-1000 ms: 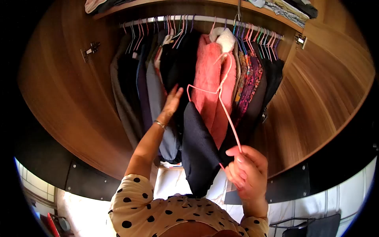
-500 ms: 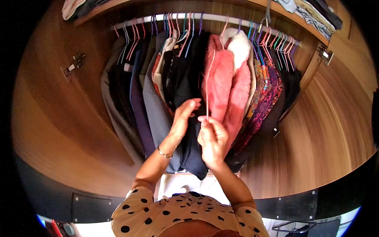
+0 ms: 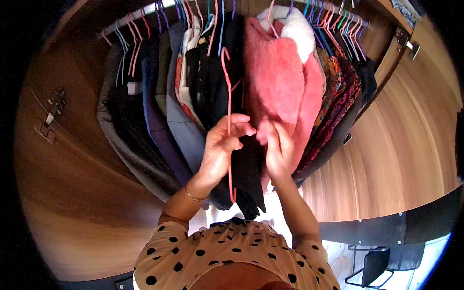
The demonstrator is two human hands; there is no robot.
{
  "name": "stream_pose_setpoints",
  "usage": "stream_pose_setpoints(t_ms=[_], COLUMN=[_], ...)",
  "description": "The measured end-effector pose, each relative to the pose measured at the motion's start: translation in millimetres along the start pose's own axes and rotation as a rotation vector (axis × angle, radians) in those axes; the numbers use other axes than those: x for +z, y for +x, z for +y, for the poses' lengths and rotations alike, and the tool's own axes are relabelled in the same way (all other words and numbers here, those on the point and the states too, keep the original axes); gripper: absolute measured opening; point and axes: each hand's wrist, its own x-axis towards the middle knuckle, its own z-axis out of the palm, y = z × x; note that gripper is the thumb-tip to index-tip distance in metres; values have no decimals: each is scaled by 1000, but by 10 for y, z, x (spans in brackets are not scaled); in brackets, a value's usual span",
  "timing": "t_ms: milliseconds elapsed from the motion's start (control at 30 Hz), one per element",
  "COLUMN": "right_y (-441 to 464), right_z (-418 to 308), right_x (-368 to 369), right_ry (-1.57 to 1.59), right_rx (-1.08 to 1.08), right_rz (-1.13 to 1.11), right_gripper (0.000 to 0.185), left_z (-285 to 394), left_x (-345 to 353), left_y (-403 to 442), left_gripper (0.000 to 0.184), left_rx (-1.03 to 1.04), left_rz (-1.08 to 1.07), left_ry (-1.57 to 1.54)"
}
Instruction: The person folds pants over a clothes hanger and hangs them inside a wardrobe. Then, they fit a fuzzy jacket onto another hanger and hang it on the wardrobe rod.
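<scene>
Two bare hands were in view: one left hand and one right hand, with one bracelet and one polka-dot top worn. One loose pink hanger stood off the single rail, which carried at least eighteen hung hangers, too crowded for an exact tally. At least ten garments showed, exactly one of them pink and fluffy. Two large hinges were visible, one per side.
</scene>
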Motion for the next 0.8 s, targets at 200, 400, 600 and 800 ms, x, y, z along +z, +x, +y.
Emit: stream_pose_setpoints(t_ms=[200, 400, 600, 800], right_y=[883, 1475, 1606, 1680], right_z=[1001, 1839, 1866, 2124], right_x=[283, -717, -1019, -1049], right_ry=[-241, -685, -647, -314], right_rx=[-14, -238, -143, -168], right_rz=[-178, -29, -161, -309], right_gripper=[45, 52, 58, 57], left_z=[118, -18, -362, -600], left_x=[35, 339, 826, 896], left_y=[-33, 25, 365, 987], left_gripper=[59, 61, 58, 48], left_rx=[-40, -87, -91, -5], left_rz=[12, 41, 49, 213], left_ry=[-8, 92, 151, 224])
